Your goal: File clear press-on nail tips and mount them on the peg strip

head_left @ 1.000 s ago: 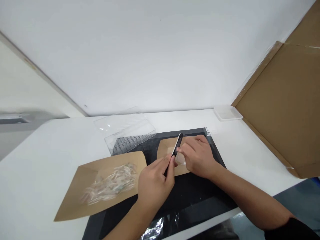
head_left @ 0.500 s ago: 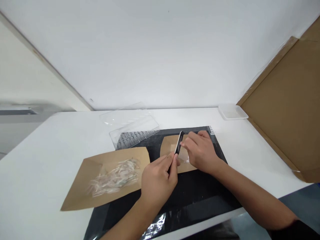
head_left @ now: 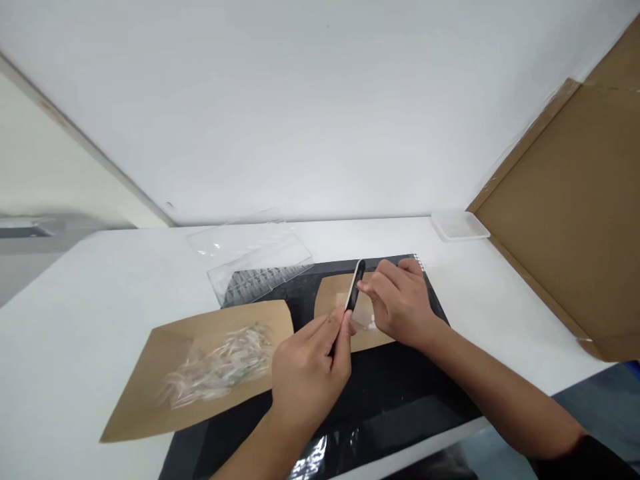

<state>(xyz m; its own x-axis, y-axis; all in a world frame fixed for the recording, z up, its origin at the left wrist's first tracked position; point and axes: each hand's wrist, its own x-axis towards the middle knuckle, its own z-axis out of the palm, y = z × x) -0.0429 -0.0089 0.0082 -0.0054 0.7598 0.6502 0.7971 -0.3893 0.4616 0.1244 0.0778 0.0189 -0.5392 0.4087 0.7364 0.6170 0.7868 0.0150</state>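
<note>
You are clamping a black-and-white nail file [head_left: 354,285] in your left hand [head_left: 307,380] – fingers closed around its lower end, the tip angled up and away from you. Your right hand [head_left: 400,310] is hovering just beside the file, fingers bunched together, the forefinger reaching its upper part. A small clear plastic piece [head_left: 366,320] is sitting just under those fingertips, next to the file; you can't tell from this view whether the fingers are clamping it, as the hand and file partly hide it.

Beneath your hands, a kraft paper sheet [head_left: 334,297] is lying on a black mat [head_left: 380,387]. To its left, a larger kraft paper tray [head_left: 145,393] is holding a loose heap of clear plastic pieces [head_left: 217,367], under your left hand's side. Beyond the mat, a clear plastic case [head_left: 260,267] is resting on the white table [head_left: 505,313], with rows of small items showing inside – too blurred to name. A shallow white tray [head_left: 459,225] is sitting at the far edge, near a brown cardboard sheet [head_left: 555,220] propped against the white wall [head_left: 320,100].
</note>
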